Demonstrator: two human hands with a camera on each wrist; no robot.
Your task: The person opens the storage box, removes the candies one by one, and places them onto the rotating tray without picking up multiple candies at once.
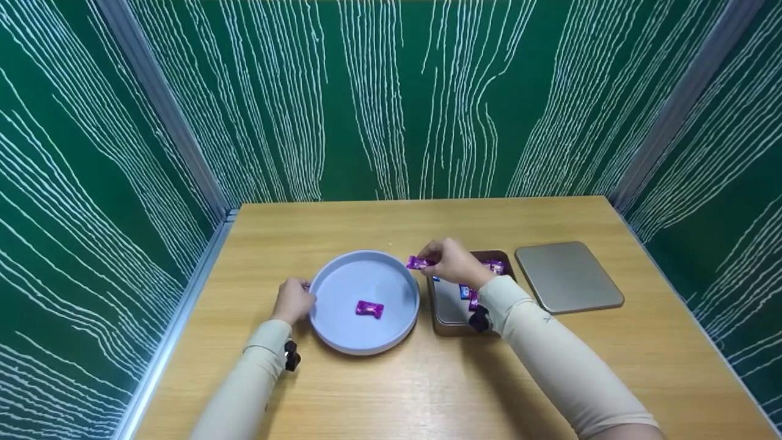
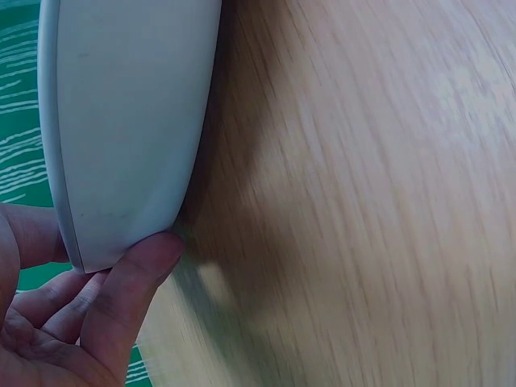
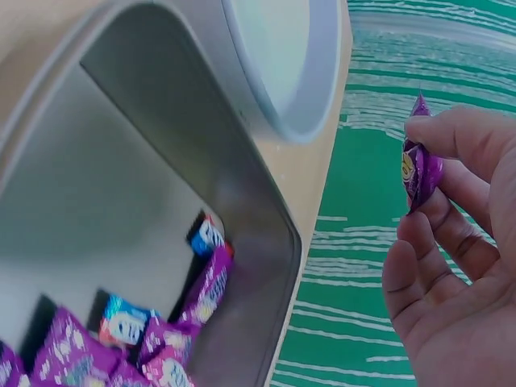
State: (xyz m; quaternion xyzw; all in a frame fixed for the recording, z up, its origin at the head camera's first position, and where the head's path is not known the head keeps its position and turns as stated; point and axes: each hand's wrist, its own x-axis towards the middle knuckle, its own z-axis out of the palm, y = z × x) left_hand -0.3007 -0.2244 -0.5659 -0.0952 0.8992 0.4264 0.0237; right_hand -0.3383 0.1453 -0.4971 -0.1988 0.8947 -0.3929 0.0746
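Observation:
A round pale-blue tray with a raised rim sits on the table, one purple-wrapped candy lying inside it. My left hand grips the tray's left rim; in the left wrist view a fingertip presses low on the tray's outer wall. Between thumb and fingers, my right hand pinches another purple-wrapped candy, held in the air near the tray's right rim. Under the right forearm stands an open metal tin, with several purple and blue wrapped candies in it.
A flat square metal lid lies on the table right of the tin. The wooden table is bounded by green panels with white wavy lines at the back and sides.

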